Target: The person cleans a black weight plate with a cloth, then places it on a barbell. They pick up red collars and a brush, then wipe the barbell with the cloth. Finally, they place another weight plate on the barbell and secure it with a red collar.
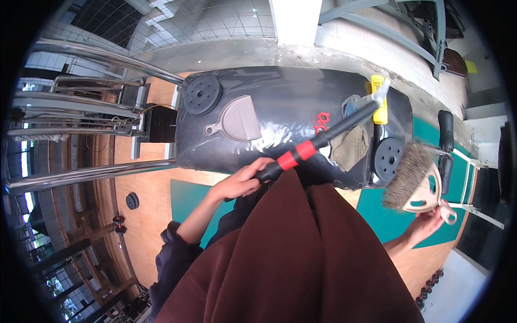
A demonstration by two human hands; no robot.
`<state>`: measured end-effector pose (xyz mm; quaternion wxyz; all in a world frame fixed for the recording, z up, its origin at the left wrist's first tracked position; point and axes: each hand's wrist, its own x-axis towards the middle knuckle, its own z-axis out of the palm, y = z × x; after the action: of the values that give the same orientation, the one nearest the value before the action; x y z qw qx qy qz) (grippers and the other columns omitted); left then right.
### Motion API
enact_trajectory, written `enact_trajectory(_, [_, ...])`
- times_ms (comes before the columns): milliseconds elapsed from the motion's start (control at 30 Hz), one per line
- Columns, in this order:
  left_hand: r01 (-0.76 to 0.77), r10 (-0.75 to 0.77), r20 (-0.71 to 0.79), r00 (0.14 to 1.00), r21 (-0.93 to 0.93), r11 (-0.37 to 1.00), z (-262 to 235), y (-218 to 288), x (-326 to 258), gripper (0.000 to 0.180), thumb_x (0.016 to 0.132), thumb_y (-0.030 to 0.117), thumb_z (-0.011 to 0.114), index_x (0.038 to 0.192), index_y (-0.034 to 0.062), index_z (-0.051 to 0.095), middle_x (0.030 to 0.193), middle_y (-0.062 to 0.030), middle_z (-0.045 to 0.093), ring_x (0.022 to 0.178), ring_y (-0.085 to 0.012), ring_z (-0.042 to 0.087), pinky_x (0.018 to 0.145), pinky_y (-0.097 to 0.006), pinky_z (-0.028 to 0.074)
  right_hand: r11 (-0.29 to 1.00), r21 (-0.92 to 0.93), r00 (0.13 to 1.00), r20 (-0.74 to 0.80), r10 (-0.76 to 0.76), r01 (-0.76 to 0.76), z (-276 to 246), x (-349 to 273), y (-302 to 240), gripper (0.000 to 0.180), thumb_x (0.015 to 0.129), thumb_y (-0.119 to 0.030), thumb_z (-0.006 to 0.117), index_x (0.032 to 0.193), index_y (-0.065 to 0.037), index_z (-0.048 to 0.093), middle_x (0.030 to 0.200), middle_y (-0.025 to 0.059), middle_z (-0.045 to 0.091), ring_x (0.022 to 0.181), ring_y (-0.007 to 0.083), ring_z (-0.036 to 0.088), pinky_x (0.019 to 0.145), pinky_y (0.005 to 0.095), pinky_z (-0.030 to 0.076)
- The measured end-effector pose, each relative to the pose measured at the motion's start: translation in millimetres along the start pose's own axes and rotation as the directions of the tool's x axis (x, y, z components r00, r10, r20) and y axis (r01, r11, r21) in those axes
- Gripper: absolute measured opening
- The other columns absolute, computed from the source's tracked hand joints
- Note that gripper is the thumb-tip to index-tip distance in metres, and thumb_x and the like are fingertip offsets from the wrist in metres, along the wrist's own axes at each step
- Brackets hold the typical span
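Head view: left grip [246,180] grasps red-banded black rod [305,149], extending toward two o'clock; bare black plastic-wrapped counter [288,89] at twelve. Right grip [424,225] grasps grey-bristled beige brush [407,180] beside counter's four-o'clock corner.

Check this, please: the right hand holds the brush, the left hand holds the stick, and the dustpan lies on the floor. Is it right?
Not quite: the dustpan lies on the black pad, as the head view shows. The right hand does hold the brush, and the left hand the stick.
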<state>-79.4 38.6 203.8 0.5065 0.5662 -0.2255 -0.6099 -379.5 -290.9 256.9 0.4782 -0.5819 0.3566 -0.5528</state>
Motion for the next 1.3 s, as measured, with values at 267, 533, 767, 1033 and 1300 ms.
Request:
enact_trajectory(267, [0.27, -0.199, -0.447, 0.872, 0.098, 0.958, -58, -75, -105, 0.058, 0.08, 0.005, 0.038, 0.136, 0.0112, 0.025, 0.068, -0.0028, 0.044, 0.048, -0.0096, 0.04, 0.045, -0.025, 0.036, 0.837, -0.044, 0.353, 0.893, 0.277, -0.546, 273, -129, 71, 0.029, 0.084, -0.009, 0.063, 0.11, -0.002, 0.055, 0.08, 0.0025, 0.062, 0.06, 0.0062, 0.056, 0.046, 0.019, 0.043])
enact_trajectory(533, [0.324, -0.257, -0.516, 0.817, 0.042, 0.945, -70, -88, -153, 0.058, 0.081, 0.007, 0.04, 0.137, 0.0119, 0.026, 0.073, -0.0028, 0.047, 0.053, -0.0094, 0.042, 0.047, -0.026, 0.037, 0.961, -0.235, 0.55, 0.787, 0.278, -0.149, 371, -152, 113, 0.024, 0.084, -0.008, 0.058, 0.108, -0.002, 0.061, 0.081, 0.0064, 0.067, 0.064, 0.0095, 0.063, 0.048, 0.0203, 0.047])
enact_trajectory(767, [0.299, -0.241, -0.506, 0.828, 0.036, 0.953, -88, -94, -168, 0.055, 0.082, 0.008, 0.039, 0.136, 0.0107, 0.026, 0.075, -0.0025, 0.047, 0.052, -0.0088, 0.041, 0.047, -0.025, 0.036, 0.919, -0.236, 0.04, 0.964, 0.262, -0.315, 383, -183, 104, 0.026, 0.084, -0.008, 0.059, 0.109, -0.005, 0.061, 0.083, 0.0032, 0.067, 0.068, 0.0064, 0.061, 0.048, 0.0195, 0.045])
enact_trajectory(1033, [0.344, -0.272, -0.517, 0.812, 0.047, 0.938, -102, -90, -207, 0.055, 0.082, 0.008, 0.038, 0.136, 0.0098, 0.027, 0.076, -0.002, 0.046, 0.051, -0.0088, 0.04, 0.047, -0.024, 0.035, 0.941, -0.193, 0.278, 0.921, 0.272, -0.279, 390, -178, 112, 0.024, 0.083, -0.008, 0.058, 0.107, -0.005, 0.062, 0.083, 0.0042, 0.067, 0.067, 0.0094, 0.064, 0.049, 0.0221, 0.047])
enact_trajectory(1300, [0.075, -0.193, -0.403, 0.895, -0.291, 0.954, -105, -104, -200, 0.06, 0.074, 0.009, 0.039, 0.133, 0.0078, 0.03, 0.08, -0.0024, 0.045, 0.047, -0.0075, 0.038, 0.042, -0.022, 0.034, 0.93, -0.369, 0.747, 0.614, 0.254, -0.013, 389, -166, 97, 0.017, 0.082, -0.009, 0.055, 0.093, -0.015, 0.066, 0.074, 0.0085, 0.066, 0.063, 0.0191, 0.064, 0.061, 0.03, 0.048])
